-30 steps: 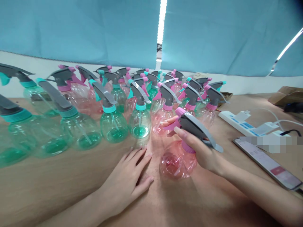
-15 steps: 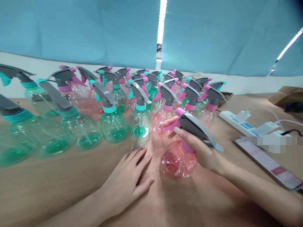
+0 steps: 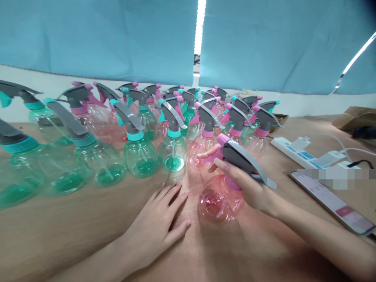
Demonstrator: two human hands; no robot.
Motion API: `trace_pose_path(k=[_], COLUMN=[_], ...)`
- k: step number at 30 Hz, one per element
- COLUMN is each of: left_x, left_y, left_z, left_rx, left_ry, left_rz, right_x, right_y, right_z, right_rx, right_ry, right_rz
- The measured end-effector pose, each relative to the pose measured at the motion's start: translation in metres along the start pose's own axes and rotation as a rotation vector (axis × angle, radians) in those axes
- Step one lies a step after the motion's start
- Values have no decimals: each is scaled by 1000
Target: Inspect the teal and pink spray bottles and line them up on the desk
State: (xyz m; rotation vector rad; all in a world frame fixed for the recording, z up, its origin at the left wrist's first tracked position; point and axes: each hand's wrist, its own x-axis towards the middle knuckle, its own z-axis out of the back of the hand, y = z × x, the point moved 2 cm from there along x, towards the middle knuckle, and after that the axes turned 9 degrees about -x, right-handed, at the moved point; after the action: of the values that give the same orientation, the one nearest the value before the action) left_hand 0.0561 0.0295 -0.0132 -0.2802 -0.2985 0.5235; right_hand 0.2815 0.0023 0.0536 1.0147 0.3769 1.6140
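Observation:
My right hand grips a pink spray bottle round its neck, with fingers at the pink trigger. The bottle is tilted, its round base towards me and its grey-and-pink spray head up. Whether its base touches the table cannot be made out. My left hand lies flat on the wooden table, fingers spread, holding nothing. Just beyond my left fingertips stand a green spray bottle and another green one. A pink spray bottle stands behind my right fingers, partly hidden by them.
Several more green and pink spray bottles stand in rows at the left and back. To the right lie a phone, a white power strip with plugs and cables, and a brown paper bag. A blue curtain hangs behind.
Almost nothing differs. The whole view has shifted very slightly; both hands and the held spray bottle keep the same pose.

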Motion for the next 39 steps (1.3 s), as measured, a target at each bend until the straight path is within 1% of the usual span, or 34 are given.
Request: trace_pose_path(k=[7, 13, 18, 25, 28, 34, 39], left_x=[1, -1, 1, -1, -1, -2, -3], left_y=[0, 2, 0, 3, 4, 4, 4], left_z=[0, -2, 0, -4, -5, -5, -4], left_rx=[12, 6, -3, 10, 12, 19, 20], left_ry=[3, -24, 2, -25, -30, -37, -42], left_rz=[-2, -3, 3, -15, -11, -26, -28], right_x=[1, 2, 2, 6, 7, 4, 4], right_y=[2, 3, 3, 8, 10, 3, 1], right_z=[-1, -1, -1, 3, 4, 4, 4], right_rx=[5, 16, 15, 76, 60, 19, 71], right_ry=[3, 10, 7, 29, 46, -32, -25], right_rz=[14, 20, 5, 71, 116, 175, 155])
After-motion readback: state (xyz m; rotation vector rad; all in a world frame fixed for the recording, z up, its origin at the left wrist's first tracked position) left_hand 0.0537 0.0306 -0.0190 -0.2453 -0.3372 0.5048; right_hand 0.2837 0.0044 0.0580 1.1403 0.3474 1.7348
